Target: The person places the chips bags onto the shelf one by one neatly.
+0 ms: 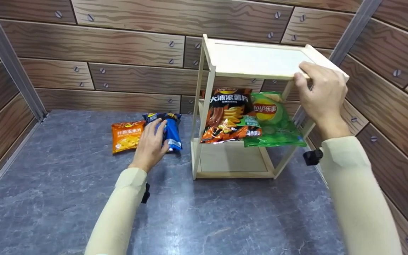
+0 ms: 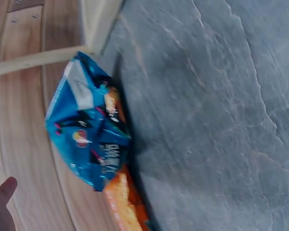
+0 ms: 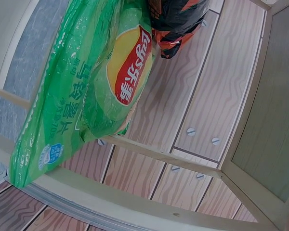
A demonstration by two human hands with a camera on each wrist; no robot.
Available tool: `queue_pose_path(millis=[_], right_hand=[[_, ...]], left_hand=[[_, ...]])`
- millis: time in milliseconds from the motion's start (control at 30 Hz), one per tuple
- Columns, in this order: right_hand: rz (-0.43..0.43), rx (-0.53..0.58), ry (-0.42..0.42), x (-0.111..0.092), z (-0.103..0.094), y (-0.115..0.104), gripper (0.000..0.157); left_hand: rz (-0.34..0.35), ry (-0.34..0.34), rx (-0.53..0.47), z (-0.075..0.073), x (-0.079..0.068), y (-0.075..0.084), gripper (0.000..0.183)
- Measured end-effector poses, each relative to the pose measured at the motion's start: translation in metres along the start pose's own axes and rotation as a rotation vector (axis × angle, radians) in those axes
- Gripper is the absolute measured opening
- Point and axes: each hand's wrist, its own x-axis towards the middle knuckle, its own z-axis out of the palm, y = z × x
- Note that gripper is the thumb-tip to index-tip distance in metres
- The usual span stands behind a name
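In the head view my left hand [image 1: 149, 146] hovers over a blue chip bag [image 1: 173, 131], fingers spread and mostly straight. An orange corn chip bag [image 1: 126, 136] lies to the left of it on the floor surface. The left wrist view shows the blue bag [image 2: 91, 127] with a gap between it and my fingertips [image 2: 8, 186]. My right hand [image 1: 323, 92] grips the front right edge of the top board of a small wooden shelf [image 1: 257, 58]. On its middle level lie a black and orange chip bag [image 1: 230, 115] and a green Lay's bag [image 1: 273, 120].
The shelf's bottom board [image 1: 232, 159] is close to the grey marbled surface [image 1: 175, 219]. Wood-patterned walls [image 1: 119, 42] enclose the back and both sides. The green bag [image 3: 96, 86] juts past the shelf's front edge.
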Motion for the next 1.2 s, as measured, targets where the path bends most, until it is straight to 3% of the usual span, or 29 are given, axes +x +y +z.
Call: queue_pose_path(millis=[300, 533, 633, 700, 833, 1100, 1200], right_hand=[[0.013, -0.006, -0.002, -0.001, -0.003, 0.000, 0.051], [0.015, -0.008, -0.001, -0.001, -0.001, 0.001, 0.052], [0.009, -0.006, -0.002, -0.001, -0.001, 0.000, 0.052], [0.005, -0.005, 0.000, 0.000, -0.001, 0.000, 0.051], [-0.010, -0.007, 0.008, 0.001, 0.000, 0.000, 0.051], [-0.012, -0.008, 0.004, 0.000, 0.000, -0.001, 0.051], [-0.010, -0.011, 0.002, 0.000, -0.001, -0.001, 0.051]], left_hand=[[-0.019, -0.165, 0.148, 0.019, 0.003, -0.011, 0.075], [-0.171, -0.363, 0.178, 0.026, -0.001, -0.023, 0.077], [-0.199, -0.413, 0.196, 0.029, -0.005, -0.025, 0.076], [-0.200, -0.404, 0.189, 0.031, -0.008, -0.024, 0.074], [-0.171, -0.319, 0.173, 0.037, -0.012, -0.022, 0.067], [-0.007, -0.030, 0.248, 0.051, -0.019, -0.016, 0.051], [0.046, 0.029, 0.267, 0.055, -0.024, -0.014, 0.048]])
